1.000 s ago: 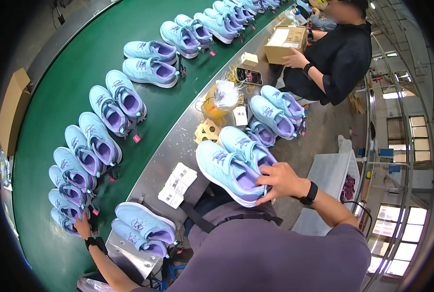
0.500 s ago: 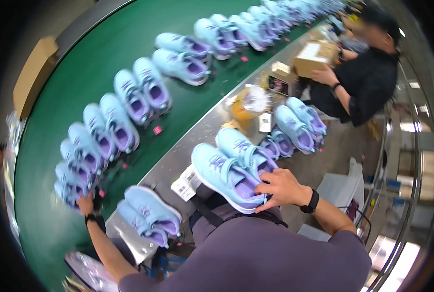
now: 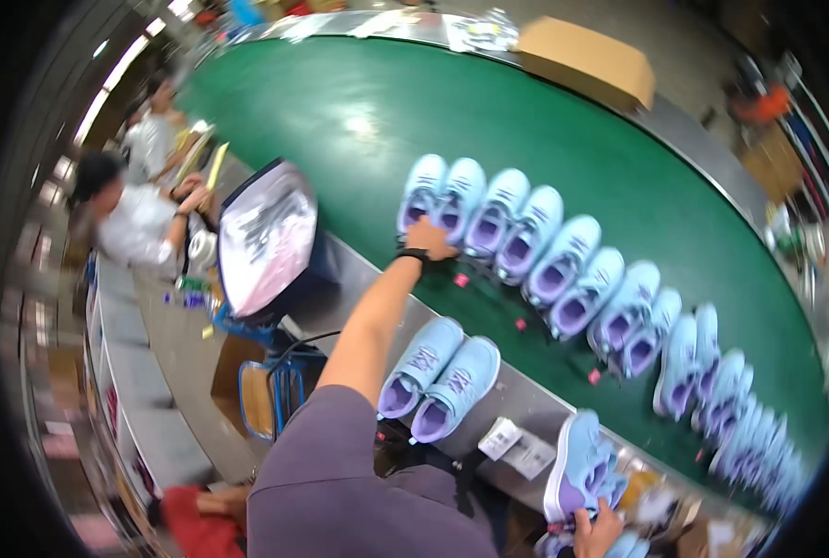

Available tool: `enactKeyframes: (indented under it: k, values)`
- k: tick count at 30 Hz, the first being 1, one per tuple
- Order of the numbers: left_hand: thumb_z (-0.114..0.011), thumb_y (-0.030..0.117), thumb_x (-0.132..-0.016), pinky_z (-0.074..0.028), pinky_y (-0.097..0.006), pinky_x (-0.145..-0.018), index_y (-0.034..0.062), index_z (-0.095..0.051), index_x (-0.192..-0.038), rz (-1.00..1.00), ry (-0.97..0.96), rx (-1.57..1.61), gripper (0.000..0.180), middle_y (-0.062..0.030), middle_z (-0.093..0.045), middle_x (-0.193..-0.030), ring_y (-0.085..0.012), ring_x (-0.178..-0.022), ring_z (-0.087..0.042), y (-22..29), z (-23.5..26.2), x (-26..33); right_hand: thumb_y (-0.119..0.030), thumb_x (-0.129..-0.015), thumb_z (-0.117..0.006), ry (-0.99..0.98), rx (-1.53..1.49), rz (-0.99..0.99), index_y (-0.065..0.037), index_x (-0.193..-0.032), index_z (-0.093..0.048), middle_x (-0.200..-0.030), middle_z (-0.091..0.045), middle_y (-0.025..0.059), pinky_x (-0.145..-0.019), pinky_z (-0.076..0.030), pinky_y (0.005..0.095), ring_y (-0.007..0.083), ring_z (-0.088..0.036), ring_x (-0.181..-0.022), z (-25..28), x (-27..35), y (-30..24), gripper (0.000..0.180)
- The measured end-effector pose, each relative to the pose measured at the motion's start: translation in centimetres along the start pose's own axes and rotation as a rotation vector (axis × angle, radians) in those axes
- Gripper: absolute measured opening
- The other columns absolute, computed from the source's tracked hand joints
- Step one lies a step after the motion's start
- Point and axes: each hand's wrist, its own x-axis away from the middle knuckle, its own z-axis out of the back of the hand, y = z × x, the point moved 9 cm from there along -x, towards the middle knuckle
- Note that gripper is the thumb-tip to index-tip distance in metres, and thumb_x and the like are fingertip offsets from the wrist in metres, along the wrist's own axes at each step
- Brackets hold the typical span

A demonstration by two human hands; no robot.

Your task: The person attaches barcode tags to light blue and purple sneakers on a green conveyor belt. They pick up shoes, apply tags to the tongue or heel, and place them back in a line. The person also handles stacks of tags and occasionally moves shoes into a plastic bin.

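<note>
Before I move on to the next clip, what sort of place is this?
Most likely a shoe factory floor: many matching pale-blue sneakers line a long green surface, apparently a conveyor, and people in white tops sit or stand alongside.

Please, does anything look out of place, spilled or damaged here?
Nothing stands out as spilled or damaged, though blur hides detail. Blue shoes stand in a row on the green surface; white cards lie on the metal ledge.
</note>
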Motion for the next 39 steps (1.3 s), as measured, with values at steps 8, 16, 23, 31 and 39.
enactKeyframes:
  k: [8,16,23,31,39]
  values:
    - [-0.065,0.051,-0.07,-0.037,-0.041,-0.084,0.0168,-0.067,-0.104,0.071,0.05,0.055,0.048,-0.0172,-0.05,-0.109,-0.03,-0.104,-0.047,-3.0,-2.8,1.0,-0.04,-0.088,-0.047,0.121,0.311,0.237,-0.002,-0.1,-0.062,-0.085,-0.06,0.0257,-0.071,-0.04,0.0506,0.0434,-0.054,-0.078,2.2,-3.1,-1.2,0.042]
    - [-0.066,0.052,-0.07,-0.038,-0.043,-0.086,0.0147,-0.066,-0.104,0.044,0.064,0.014,0.05,-0.0185,-0.051,-0.11,-0.0312,-0.105,-0.048,-3.9,-2.5,0.1,-0.037,-0.087,-0.05,0.154,0.334,0.27,0.0,-0.103,-0.062,-0.09,-0.061,0.0252,-0.071,-0.043,0.048,0.0408,-0.056,-0.08,1.9,-3.3,-1.4,0.042]
    - [-0.059,0.048,-0.076,-0.047,-0.047,-0.081,0.0161,-0.063,-0.106,-0.147,0.1,-0.047,0.044,-0.0172,-0.059,-0.108,-0.0355,-0.099,-0.056,-2.7,-1.2,-1.5,-0.045,-0.081,-0.057,0.159,-0.126,-0.006,-0.003,-0.091,-0.065,-0.076,-0.062,0.0215,-0.063,-0.045,0.0465,0.0393,-0.06,-0.073,2.2,-4.5,-1.0,0.044]
    - [-0.057,0.052,-0.076,-0.044,-0.051,-0.084,0.0188,-0.054,-0.121,-0.013,0.101,-0.132,0.056,-0.0253,-0.049,-0.118,-0.0429,-0.104,-0.052,-7.5,-5.8,-3.6,-0.06,-0.082,-0.048,0.054,-0.1,-0.063,-0.009,-0.092,-0.069,-0.072,-0.064,0.0165,-0.061,-0.046,0.0443,0.0354,-0.061,-0.07,3.2,-4.6,0.4,0.056]
    - [-0.056,0.052,-0.077,-0.042,-0.052,-0.086,0.0201,-0.053,-0.122,0.052,0.0,-0.202,0.055,-0.0224,-0.048,-0.119,-0.0407,-0.107,-0.051,-8.4,-6.0,-5.2,-0.065,-0.081,-0.044,0.144,-0.155,-0.025,-0.007,-0.075,-0.067,-0.061,-0.06,0.0176,-0.058,-0.046,0.0449,0.0359,-0.06,-0.062,3.3,-4.0,1.2,0.063]
